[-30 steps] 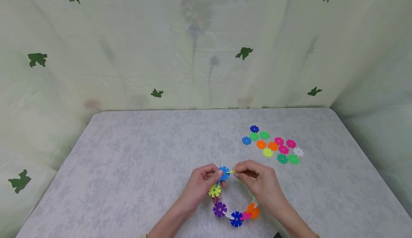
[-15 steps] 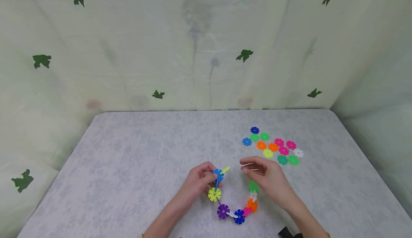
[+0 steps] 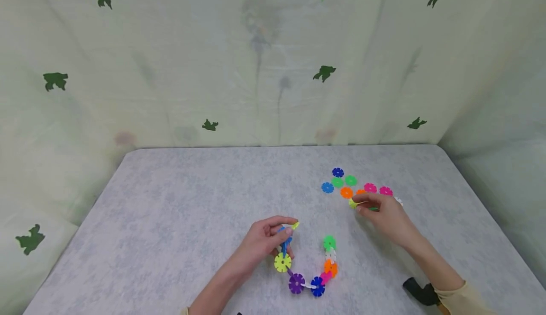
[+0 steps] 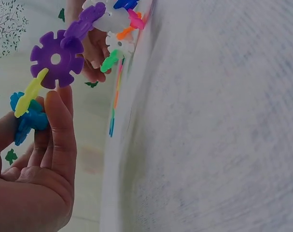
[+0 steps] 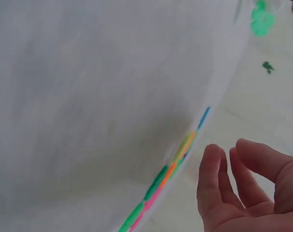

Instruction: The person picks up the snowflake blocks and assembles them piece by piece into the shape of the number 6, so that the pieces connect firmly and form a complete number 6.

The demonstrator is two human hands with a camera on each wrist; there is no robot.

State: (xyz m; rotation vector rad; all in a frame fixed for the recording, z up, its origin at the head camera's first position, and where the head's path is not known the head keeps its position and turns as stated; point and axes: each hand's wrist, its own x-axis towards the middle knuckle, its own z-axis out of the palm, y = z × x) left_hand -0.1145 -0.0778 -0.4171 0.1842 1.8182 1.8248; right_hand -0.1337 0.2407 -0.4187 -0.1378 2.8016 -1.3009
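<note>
My left hand point(image 3: 261, 238) pinches a light blue flower disc point(image 3: 285, 237) at the upper end of a linked chain of notched plastic discs. Past the fingertips a yellow disc point(image 3: 295, 225) sticks out. Below the hand the chain curves through a yellow-green disc point(image 3: 283, 262), a purple disc point(image 3: 296, 283), a dark blue disc point(image 3: 317, 286) and an orange disc point(image 3: 331, 268) to a green disc point(image 3: 330, 242). My right hand point(image 3: 387, 216) is over the loose discs, fingertips by a loose yellow disc point(image 3: 352, 203). In the right wrist view, a gap separates thumb and fingers point(image 5: 210, 179).
Loose discs lie at the back right, among them a dark blue disc point(image 3: 338, 172), a light blue disc point(image 3: 327, 187) and a pink disc point(image 3: 386, 191). My right hand covers several. A black object point(image 3: 420, 292) sits by the right sleeve. Patterned cloth point(image 3: 264, 59) hangs behind the grey table point(image 3: 192, 196).
My right hand has let go of the yellow disc at the chain's end and moved right and away to the loose discs. My left hand keeps hold, drawing slightly left with the chain.
</note>
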